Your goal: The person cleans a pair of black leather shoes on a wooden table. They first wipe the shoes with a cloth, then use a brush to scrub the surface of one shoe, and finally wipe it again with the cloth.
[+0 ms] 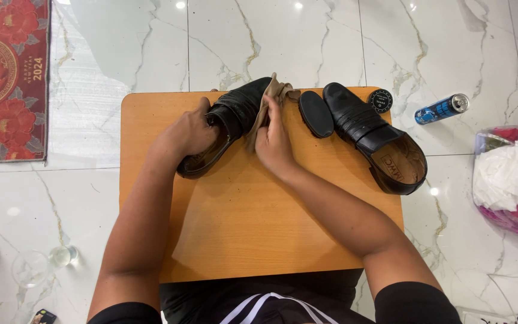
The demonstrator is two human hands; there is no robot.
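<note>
looking down at a small orange wooden table (pixel 259 240) on white marble floor, i see my left hand (pixel 190 133) clenched around the opening of a black leather loafer (pixel 229 123) lying near the far edge, left of centre. my right hand (pixel 274 141) grasps a tan cloth (pixel 271 99) pressed against the loafer's side. just right lie an oval shoe brush (pixel 316 114), the second loafer (pixel 376 141) overhanging the right edge, and a round polish tin (pixel 380 101) at the far right corner. the near half of the tabletop is bare. off the table: a blue can (pixel 442 109), a plastic bag (pixel 511 180), a glass (pixel 31 267), a red mat (pixel 7 78).
</note>
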